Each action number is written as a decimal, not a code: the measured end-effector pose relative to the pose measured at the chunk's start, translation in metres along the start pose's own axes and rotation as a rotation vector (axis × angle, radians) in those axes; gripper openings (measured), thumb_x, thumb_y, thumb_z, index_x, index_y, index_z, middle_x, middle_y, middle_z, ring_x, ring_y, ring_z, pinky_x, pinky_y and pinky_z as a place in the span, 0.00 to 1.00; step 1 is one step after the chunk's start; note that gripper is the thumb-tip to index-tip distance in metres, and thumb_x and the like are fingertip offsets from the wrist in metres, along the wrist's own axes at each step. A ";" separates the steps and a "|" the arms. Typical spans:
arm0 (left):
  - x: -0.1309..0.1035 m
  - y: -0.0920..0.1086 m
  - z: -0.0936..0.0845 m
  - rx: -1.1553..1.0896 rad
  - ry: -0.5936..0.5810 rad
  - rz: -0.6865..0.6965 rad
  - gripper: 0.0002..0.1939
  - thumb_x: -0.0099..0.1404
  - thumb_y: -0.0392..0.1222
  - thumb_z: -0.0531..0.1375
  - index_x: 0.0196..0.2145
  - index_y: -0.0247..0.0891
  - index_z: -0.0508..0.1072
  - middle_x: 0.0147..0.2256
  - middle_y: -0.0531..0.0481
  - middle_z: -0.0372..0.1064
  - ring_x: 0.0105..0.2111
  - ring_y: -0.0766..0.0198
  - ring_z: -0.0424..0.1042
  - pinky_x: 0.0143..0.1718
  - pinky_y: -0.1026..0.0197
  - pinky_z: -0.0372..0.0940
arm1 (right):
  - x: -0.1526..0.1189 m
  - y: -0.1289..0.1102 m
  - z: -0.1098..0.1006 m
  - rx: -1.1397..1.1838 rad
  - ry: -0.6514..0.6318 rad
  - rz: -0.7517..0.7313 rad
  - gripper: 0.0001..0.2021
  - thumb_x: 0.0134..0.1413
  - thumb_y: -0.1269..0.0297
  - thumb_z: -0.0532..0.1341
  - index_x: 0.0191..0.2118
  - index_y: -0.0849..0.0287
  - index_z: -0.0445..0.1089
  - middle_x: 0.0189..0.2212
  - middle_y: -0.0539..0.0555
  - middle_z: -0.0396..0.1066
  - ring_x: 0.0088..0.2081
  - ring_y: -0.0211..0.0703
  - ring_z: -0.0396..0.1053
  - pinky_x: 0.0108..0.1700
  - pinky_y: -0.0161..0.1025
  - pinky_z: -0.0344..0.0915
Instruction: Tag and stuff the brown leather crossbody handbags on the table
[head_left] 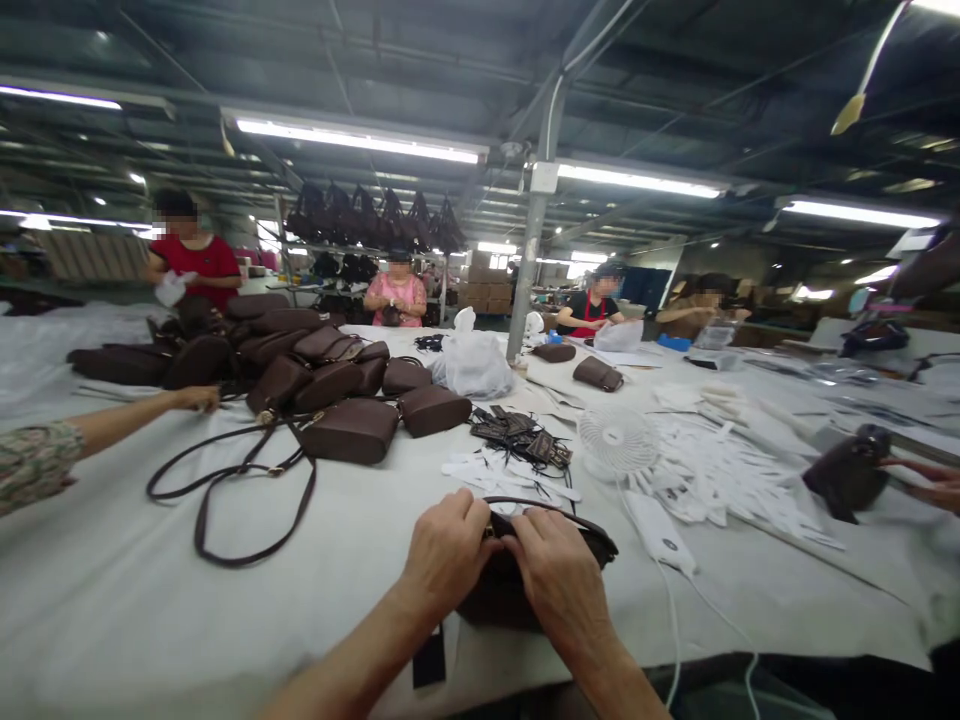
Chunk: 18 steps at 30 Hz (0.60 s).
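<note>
A dark brown handbag [499, 598] stands on the white table cover right in front of me, its thin handle lying behind my fingers. My left hand [450, 545] grips the left part of its top edge, near a small gold fitting. Close beside it, my right hand [556, 560] has its fingers bent over the same top edge, the thumbs almost touching. A black tag [429, 658] hangs at the bag's lower left. Just beyond the bag lie white paper strips [506, 478] and a heap of black tags with cords [525, 437].
Brown bags [350, 430] are piled at the left, with a looped strap [255, 555] before them. A white fan [616, 440], a power strip [660, 530] with cables and more white strips [720, 470] lie right. Another person's hand [196, 398] reaches in left; other people work around the table.
</note>
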<state>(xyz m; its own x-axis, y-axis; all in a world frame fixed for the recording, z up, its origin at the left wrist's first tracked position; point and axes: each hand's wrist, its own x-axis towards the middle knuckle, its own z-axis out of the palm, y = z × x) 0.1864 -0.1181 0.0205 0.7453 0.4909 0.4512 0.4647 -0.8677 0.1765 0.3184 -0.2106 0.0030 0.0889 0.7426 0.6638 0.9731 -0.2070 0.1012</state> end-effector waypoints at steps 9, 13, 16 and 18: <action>0.047 -0.017 -0.036 0.003 -0.310 0.045 0.10 0.63 0.36 0.52 0.28 0.34 0.72 0.28 0.44 0.71 0.29 0.57 0.70 0.29 0.60 0.59 | 0.013 -0.003 0.001 -0.087 -0.027 0.017 0.04 0.56 0.68 0.64 0.31 0.58 0.68 0.25 0.52 0.73 0.28 0.46 0.66 0.34 0.42 0.50; 0.064 -0.035 -0.049 -0.116 -0.345 0.021 0.12 0.60 0.38 0.53 0.20 0.36 0.68 0.19 0.55 0.61 0.23 0.66 0.62 0.24 0.65 0.50 | 0.026 -0.001 0.001 -0.073 -0.008 0.029 0.07 0.55 0.67 0.64 0.28 0.58 0.69 0.23 0.52 0.73 0.27 0.45 0.67 0.32 0.42 0.48; 0.058 -0.051 -0.053 -0.190 -0.343 -0.026 0.13 0.59 0.38 0.52 0.18 0.36 0.65 0.17 0.57 0.55 0.21 0.69 0.57 0.22 0.65 0.46 | 0.031 -0.004 0.004 -0.030 -0.010 0.001 0.06 0.55 0.68 0.65 0.28 0.57 0.69 0.23 0.52 0.73 0.27 0.44 0.67 0.31 0.41 0.48; 0.047 -0.062 -0.055 -0.228 -0.338 -0.066 0.13 0.59 0.39 0.53 0.17 0.37 0.62 0.16 0.58 0.52 0.21 0.70 0.54 0.22 0.65 0.45 | 0.032 -0.010 0.008 0.010 -0.009 -0.047 0.07 0.54 0.69 0.65 0.27 0.57 0.69 0.23 0.51 0.72 0.27 0.43 0.66 0.31 0.40 0.48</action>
<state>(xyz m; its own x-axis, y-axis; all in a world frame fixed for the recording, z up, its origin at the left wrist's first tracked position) 0.1658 -0.0454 0.0788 0.8501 0.5112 0.1269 0.4271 -0.8100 0.4019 0.3130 -0.1796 0.0173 0.0444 0.7570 0.6519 0.9784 -0.1649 0.1248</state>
